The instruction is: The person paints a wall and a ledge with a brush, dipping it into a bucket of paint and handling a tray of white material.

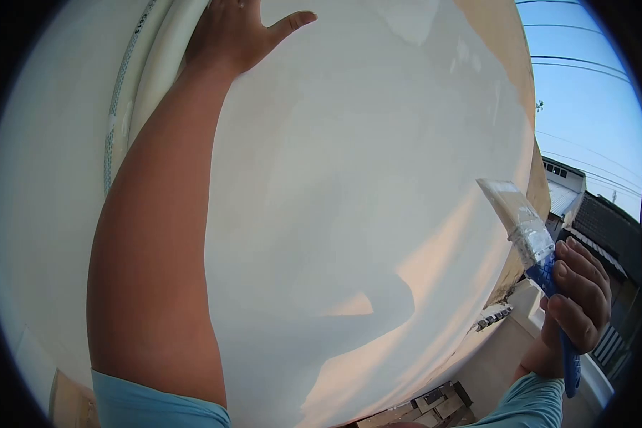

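My right hand is closed round the blue handle of a paintbrush. The brush points up and to the left, its bristles and ferrule coated in white paint. Behind it stands a large wall painted white, with bare tan patches along its right edge. High on the left, my left hand lies against the wall beside a pale vertical pipe or moulding. Its thumb stretches out to the right, while the fingertips are cut off by the top of the view.
A patterned strip runs down the wall at the left. At the lower right are a pale ledge and brown tile-like pieces below. Beyond the wall's edge, neighbouring roofs and overhead wires show against the sky.
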A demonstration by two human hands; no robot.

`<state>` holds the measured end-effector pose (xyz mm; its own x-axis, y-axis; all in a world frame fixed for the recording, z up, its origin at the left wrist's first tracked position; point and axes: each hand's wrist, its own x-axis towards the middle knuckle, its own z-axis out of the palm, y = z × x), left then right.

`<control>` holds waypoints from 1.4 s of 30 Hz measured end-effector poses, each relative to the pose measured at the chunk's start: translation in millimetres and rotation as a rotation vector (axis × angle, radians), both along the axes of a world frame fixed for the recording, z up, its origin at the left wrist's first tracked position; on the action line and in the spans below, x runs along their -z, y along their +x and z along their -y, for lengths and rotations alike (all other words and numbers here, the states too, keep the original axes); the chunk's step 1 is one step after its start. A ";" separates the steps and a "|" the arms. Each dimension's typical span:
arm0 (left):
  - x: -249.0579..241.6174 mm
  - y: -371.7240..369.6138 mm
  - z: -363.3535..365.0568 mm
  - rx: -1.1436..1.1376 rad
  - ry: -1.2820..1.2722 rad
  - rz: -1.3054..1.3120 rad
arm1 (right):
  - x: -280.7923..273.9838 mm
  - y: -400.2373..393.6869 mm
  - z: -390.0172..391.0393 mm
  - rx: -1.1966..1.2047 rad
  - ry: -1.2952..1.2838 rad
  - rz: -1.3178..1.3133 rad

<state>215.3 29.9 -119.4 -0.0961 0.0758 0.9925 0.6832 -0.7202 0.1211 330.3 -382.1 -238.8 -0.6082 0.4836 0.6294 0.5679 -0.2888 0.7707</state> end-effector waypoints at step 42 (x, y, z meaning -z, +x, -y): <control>126.9 276.2 229.8 -0.464 0.162 -0.633 | 516.6 107.8 324.6 0.596 0.272 -2.014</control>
<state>491.6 -199.9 -246.4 0.5028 0.0165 0.8643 0.8212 -0.3215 -0.4715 438.1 -706.8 -755.4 0.9838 0.1217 0.1318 0.1794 -0.6760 -0.7147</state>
